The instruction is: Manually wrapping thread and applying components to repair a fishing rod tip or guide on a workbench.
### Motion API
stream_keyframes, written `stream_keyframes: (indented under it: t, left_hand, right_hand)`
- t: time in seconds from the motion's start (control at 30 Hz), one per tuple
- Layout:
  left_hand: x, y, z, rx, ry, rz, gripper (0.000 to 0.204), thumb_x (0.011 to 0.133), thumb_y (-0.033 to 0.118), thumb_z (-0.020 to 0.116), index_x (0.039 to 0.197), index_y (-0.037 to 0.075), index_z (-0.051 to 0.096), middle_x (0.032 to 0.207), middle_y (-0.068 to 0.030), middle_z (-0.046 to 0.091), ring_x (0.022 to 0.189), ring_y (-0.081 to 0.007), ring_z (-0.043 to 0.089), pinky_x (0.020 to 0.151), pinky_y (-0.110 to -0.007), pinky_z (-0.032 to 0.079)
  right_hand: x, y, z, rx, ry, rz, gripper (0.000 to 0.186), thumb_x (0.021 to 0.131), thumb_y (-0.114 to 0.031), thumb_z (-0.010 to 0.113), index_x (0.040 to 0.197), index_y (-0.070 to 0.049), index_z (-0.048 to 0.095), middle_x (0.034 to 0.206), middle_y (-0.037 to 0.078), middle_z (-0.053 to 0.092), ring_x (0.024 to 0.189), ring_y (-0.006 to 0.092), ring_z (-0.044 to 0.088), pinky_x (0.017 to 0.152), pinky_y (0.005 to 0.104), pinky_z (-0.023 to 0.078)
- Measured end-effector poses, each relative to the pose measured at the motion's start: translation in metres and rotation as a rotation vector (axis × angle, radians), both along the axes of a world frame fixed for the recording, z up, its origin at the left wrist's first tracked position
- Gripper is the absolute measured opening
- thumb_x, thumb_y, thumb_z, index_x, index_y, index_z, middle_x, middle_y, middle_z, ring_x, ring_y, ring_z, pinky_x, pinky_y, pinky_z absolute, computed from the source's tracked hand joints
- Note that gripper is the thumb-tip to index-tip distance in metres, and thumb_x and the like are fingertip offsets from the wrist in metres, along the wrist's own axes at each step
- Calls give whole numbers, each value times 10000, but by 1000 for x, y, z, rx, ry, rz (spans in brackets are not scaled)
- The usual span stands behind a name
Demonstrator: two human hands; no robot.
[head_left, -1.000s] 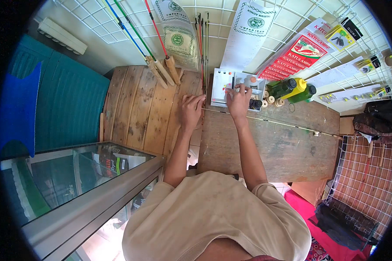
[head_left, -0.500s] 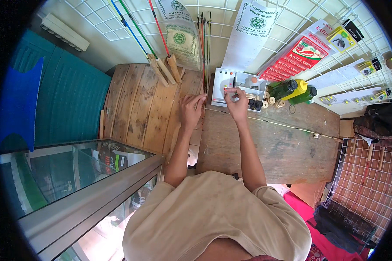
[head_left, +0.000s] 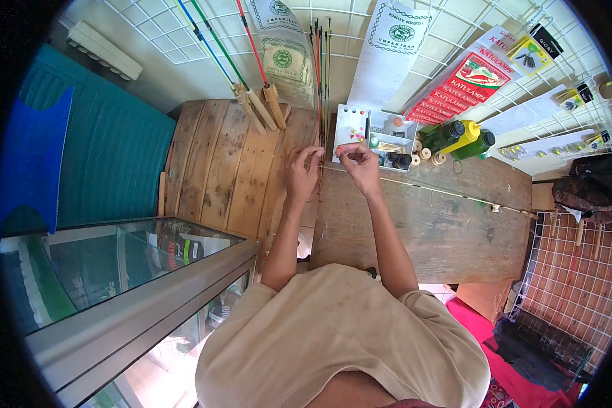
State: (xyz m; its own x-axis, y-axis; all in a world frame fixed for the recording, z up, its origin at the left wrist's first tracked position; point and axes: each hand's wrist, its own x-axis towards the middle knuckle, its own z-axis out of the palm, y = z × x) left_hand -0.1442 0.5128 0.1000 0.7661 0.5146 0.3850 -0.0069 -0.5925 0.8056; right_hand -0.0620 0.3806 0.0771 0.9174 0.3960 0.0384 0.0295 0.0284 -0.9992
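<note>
My right hand (head_left: 362, 168) pinches a small orange-red piece (head_left: 339, 151) between thumb and fingertips, over the near left edge of a white compartment tray (head_left: 342, 158). It looks like a bead or tiny float. Just to the left, my left hand (head_left: 302, 171) is closed in a pinch, its fingertips pointing at the right hand. What it holds is too fine to make out. A thin pale fishing rod (head_left: 449, 193) lies across the dark table, its tip end passing beneath my hands. Small coloured pieces (head_left: 355, 133) lie in the tray's left compartment.
Wooden spools (head_left: 425, 156) and several bottles (head_left: 470, 138) stand right of the tray. Upright rods with cork grips (head_left: 259, 111) lean on the wall at the left. A glass display case (head_left: 149, 272) stands near left; a white wire rack (head_left: 578, 251) is far right.
My right hand has moved left and slightly nearer, away from the tray's left compartment, with the orange-red piece in its fingertips. The left hand stays almost in place, still pinched.
</note>
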Motion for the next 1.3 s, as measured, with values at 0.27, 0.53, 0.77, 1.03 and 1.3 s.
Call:
stream_keyframes:
  t: [0.27,0.53,0.77,1.03,1.3]
  left_hand:
    - [2,1,-12,-144,-4,-21,97,867,106,637,946,50,646,910,-77,668,910,-245,603,830,-355,446]
    - [2,2,-6,-260,-101,-79,79,885,77,607,935,23,635,905,-92,674,876,-202,634,792,-320,475]
    - [5,28,14,-377,-143,-12,105,909,98,592,939,6,634,892,-87,683,874,-178,647,830,-292,471]
    - [-6,54,11,-220,-89,46,87,894,82,614,951,24,646,887,-65,686,838,-156,632,744,-269,447]
    - [-7,62,8,-242,-178,143,78,893,59,609,948,21,649,836,-37,665,717,-118,534,697,-253,429]
  right_hand:
    - [-5,4,8,41,-84,28,209,791,34,675,997,2,680,901,47,674,778,82,607,700,230,491]
    - [-6,9,12,58,-1,6,208,814,6,669,1022,-5,671,870,36,667,762,85,605,704,241,493]
    - [-9,14,6,-175,44,92,156,838,-86,699,973,-22,652,874,28,668,774,73,598,717,233,483]
    - [-14,35,8,-171,-84,132,140,818,-48,663,955,-21,654,858,58,667,779,111,621,716,264,498]
    - [-24,40,-10,-552,-484,178,173,809,-48,611,980,-53,638,924,131,647,889,314,620,768,379,509]
